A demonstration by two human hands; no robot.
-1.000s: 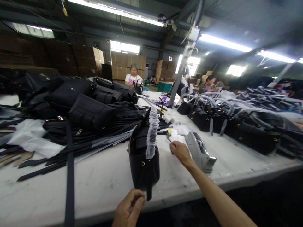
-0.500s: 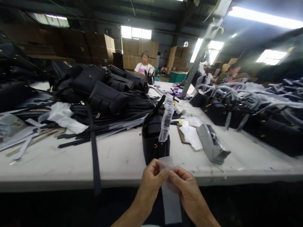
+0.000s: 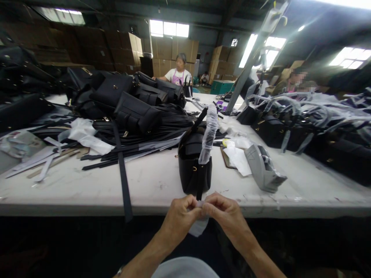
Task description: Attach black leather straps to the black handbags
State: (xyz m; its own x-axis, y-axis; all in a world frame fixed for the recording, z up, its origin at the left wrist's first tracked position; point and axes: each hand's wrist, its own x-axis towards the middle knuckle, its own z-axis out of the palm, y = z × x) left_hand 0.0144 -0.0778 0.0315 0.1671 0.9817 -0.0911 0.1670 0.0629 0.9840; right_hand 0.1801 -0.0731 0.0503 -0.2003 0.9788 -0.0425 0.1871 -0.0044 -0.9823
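Observation:
A small black handbag (image 3: 188,175) stands upright near the table's front edge, one handle (image 3: 208,135) wrapped in crinkled clear plastic. From its near side a black strap (image 3: 199,188) runs down toward me. My left hand (image 3: 180,214) and my right hand (image 3: 225,211) meet at the strap's lower end, thumbs and fingers pinched on a translucent plastic sleeve (image 3: 199,228). The sleeve hangs below the fingertips, in front of the table edge. Whether the strap's end is inside the sleeve is hidden by my fingers.
A grey tape dispenser (image 3: 265,170) and white paper (image 3: 237,158) lie right of the bag. Black bags (image 3: 139,112) and loose straps (image 3: 171,119) are heaped at left; one strap (image 3: 123,181) overhangs the edge. Wrapped-handle bags (image 3: 269,133) line the right. A person (image 3: 178,75) is across the table.
Both hands have drawn the sleeve to the strap end below the bag; the long flat strip now hangs shorter and bunched. The view has shifted slightly, and the person across has an arm stretched out.

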